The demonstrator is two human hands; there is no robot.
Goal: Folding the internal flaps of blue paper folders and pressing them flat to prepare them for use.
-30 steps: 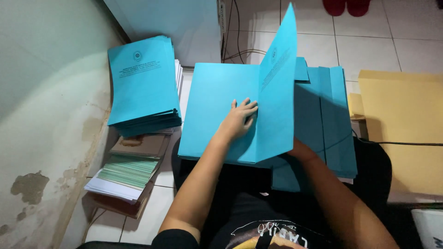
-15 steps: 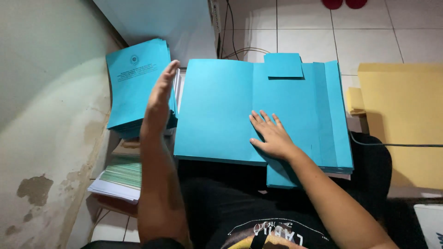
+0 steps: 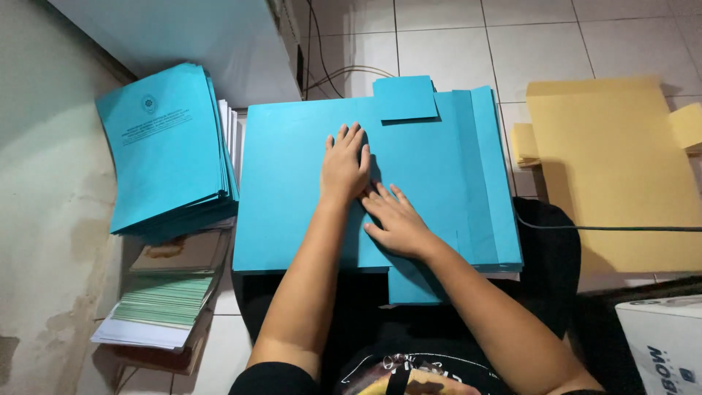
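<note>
The left hand [image 3: 345, 164] lies flat, fingers together, on the big turquoise card sheet [image 3: 292, 190], pointing to twelve o'clock. The right hand [image 3: 395, 223] presses beside it, fingers slightly spread toward eleven o'clock, clamped on nothing. The sheet's long axis runs nine to three (left hand nearer its centre). A stack of printed turquoise booklets [image 3: 164, 150] sits at nine o'clock.

Box: white cardboard carton [image 3: 662, 344] at the lower right corner, dark lettering on its side; only partly in view
Printed covers: stack of blue booklets [image 3: 164, 150] at left, small dark emblem and text lines on top
Screens, signs: none visible
</note>
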